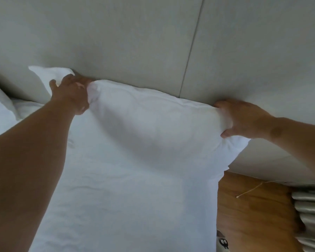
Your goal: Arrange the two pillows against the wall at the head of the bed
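At the far left edge a fold of white bedding [0, 106] lay bunched beside the wall. Just right of it, the second pillow [49, 74] stood propped against the wall [116, 42], its upper corner showing behind the left hand. The left hand [72, 93] reached forward on a bare outstretched arm and was closed on the upper left corner of the near pillow [144, 124], the fabric pinched and gathered under the fingers, with the thumb spread out to the left towards the second pillow. The near pillow, white and plump, lay across the head of the bed with its top edge touching the wall, just below a thin vertical seam [191, 48] in the panelling. Below it the white sheet [125, 206] spread wrinkled towards the camera. The right hand [242, 119] gripped the pillow's upper right corner, fingers curled in against the wall side and the thumb pressed on the front, the cloth bunched between them. Further right and lower, a wooden floor [253, 215] showed beside the bed, with a pale cord [251, 190] lying on it and grey pleated curtains [309, 211] at the right edge
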A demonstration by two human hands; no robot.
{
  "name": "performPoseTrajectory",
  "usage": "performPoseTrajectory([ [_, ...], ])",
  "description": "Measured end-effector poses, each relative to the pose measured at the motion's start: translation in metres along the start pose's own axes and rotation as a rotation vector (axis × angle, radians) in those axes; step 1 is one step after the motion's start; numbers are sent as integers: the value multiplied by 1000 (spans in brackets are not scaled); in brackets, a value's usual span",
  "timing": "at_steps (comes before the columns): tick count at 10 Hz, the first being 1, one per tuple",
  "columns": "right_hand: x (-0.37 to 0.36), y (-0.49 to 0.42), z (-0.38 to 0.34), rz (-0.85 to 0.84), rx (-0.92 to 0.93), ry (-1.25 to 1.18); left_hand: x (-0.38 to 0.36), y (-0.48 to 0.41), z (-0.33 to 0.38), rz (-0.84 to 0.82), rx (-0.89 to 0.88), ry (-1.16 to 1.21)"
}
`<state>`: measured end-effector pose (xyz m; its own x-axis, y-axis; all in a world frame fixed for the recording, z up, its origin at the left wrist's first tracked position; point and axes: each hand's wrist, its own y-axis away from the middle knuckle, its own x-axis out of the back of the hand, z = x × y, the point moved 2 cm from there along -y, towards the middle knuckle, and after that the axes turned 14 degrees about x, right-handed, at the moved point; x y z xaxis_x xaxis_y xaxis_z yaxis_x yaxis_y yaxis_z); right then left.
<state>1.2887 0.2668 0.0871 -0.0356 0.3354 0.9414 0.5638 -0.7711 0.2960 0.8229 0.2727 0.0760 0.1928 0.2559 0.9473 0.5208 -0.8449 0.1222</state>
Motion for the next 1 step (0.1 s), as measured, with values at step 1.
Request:
performPoseTrajectory([
  [1,3,12,-5,27,41,2,-1,18,-6,-30,-2,116],
])
